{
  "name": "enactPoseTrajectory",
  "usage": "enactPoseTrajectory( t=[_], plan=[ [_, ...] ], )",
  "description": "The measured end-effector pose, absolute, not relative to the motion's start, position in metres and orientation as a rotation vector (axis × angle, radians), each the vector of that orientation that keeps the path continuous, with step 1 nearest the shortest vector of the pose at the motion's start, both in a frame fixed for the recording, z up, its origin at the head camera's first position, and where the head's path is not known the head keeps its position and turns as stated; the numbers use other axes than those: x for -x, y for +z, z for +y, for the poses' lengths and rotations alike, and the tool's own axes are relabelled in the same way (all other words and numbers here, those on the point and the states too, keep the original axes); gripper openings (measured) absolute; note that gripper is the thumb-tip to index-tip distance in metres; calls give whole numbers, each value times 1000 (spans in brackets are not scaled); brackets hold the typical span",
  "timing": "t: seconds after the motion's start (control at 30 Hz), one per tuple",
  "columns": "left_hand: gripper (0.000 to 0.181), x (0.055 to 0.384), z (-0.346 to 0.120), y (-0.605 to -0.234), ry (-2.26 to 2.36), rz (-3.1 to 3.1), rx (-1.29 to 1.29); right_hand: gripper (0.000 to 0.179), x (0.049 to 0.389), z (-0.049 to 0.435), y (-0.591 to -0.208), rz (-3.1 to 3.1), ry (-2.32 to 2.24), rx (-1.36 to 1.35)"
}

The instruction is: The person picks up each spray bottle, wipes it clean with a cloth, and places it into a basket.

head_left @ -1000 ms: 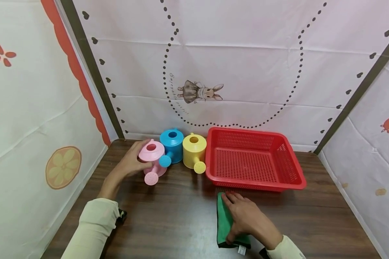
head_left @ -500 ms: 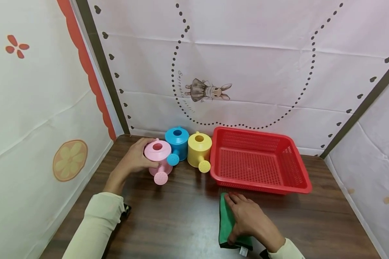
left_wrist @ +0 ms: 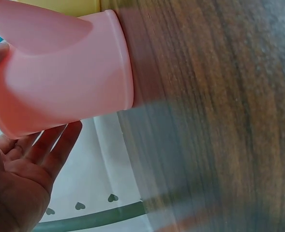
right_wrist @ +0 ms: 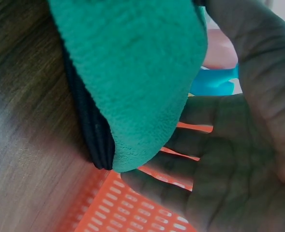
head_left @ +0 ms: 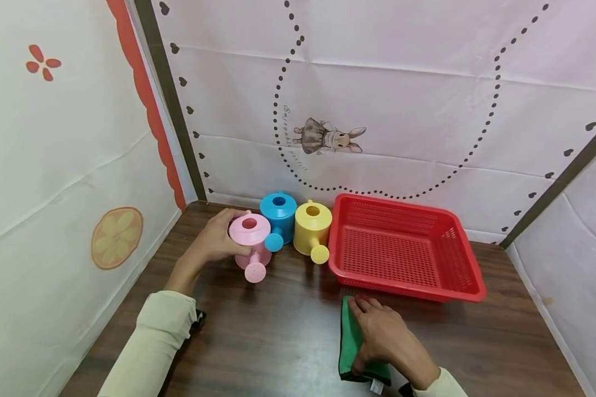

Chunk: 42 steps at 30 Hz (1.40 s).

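Note:
In the head view my left hand (head_left: 216, 238) is on a pink watering can (head_left: 250, 232), thumb at its front and fingers round the back. The left wrist view has the pink can's side (left_wrist: 69, 77) close up, its base at the wooden tabletop (left_wrist: 205, 111). My right hand (head_left: 384, 333) lies over a folded green cloth (head_left: 349, 336) with black edging and a white tag. Seen from the right wrist, the fingers (right_wrist: 181, 166) are fairly straight, tips against the green cloth's edge. A blue watering can (head_left: 280, 220) and a yellow one (head_left: 312, 227) stand right of the pink can.
A red perforated basket (head_left: 402, 289) stands at the back right, just beyond the cloth and beside the yellow can. Printed white sheeting (head_left: 402, 121) walls the table's back and sides.
The head view has turned slightly, so everything sits further right in the picture. Both hands keep their places on the pink watering can and the green cloth.

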<state>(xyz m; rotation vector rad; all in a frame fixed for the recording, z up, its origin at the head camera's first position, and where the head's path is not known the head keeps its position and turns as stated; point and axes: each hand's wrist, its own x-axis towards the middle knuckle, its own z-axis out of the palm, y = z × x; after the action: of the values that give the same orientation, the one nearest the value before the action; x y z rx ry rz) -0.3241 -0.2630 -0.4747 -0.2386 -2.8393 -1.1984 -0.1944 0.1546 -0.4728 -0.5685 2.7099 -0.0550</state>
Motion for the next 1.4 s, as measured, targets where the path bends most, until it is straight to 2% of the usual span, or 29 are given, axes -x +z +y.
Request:
enactPoseTrajectory(
  t=[0.7, 1.1, 1.23, 1.4],
  plan=[
    [110, 317, -263, -478, -1230, -2819, 234, 134, 194, 153, -473, 2729, -23, 607],
    [109, 304, -263, -479, -1257, -2801, 314, 125, 191, 157, -473, 2759, -83, 669],
    [108, 301, -263, -478, -1255, -2809, 348, 117, 192, 157, -475, 2779, -71, 665],
    [105, 297, -264, -479, -1249, -2809, 395, 95, 194, 157, -478, 2878, -104, 700]
  ],
)
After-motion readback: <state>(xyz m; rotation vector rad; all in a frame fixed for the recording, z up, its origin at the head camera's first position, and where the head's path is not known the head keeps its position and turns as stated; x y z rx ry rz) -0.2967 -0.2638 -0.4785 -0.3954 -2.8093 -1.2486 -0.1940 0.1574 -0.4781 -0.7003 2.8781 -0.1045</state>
